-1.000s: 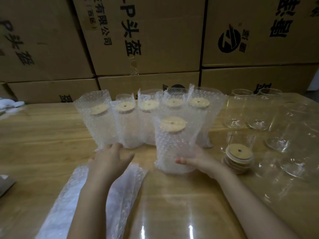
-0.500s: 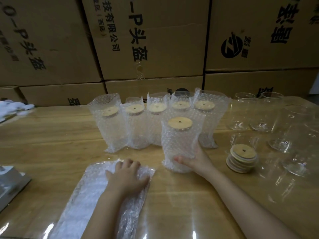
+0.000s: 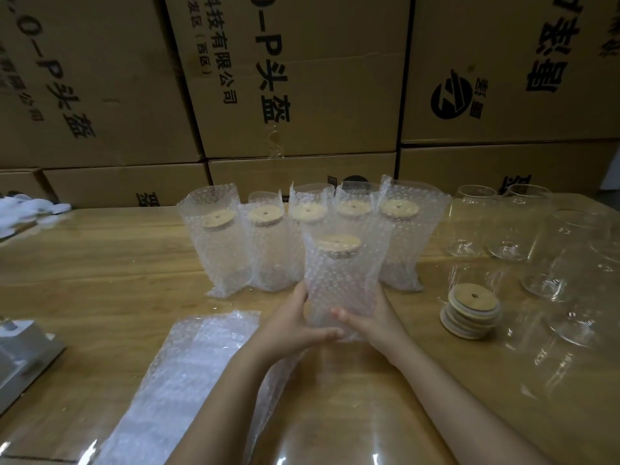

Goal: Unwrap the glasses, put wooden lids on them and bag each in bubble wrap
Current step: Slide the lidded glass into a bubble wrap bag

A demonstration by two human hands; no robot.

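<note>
Stacked brown cardboard boxes [image 3: 302, 78] with black print fill the top of the frame behind a pale wooden tabletop [image 3: 100, 280]. At centre is a clear glass in a bubble-wrap bag [image 3: 339, 283]. A round wooden lid [image 3: 339, 245] with a centre hole sits on the glass's mouth, and the bag's top stands open above it. The left hand [image 3: 292, 323] and right hand [image 3: 372, 320] each keep a closed grip round the bag's lower part, thumbs across the front. Whether its base touches the tabletop I cannot tell.

Just behind, a row of five more lidded, bagged glasses [image 3: 265, 250] stands packed side by side. To the right, two bare clear glasses [image 3: 469, 226] stand empty. Beyond them, toward the right edge, clear film and glass [image 3: 587, 263] are hard to tell apart.

A stack of round wooden lids [image 3: 469, 310] sits near the right hand, apart from it. Flat bubble-wrap bags [image 3: 188, 374] lie at lower left, partly under the left forearm. Open tabletop spreads at mid left, reaching a grey object [image 3: 23, 357] at the left edge.
</note>
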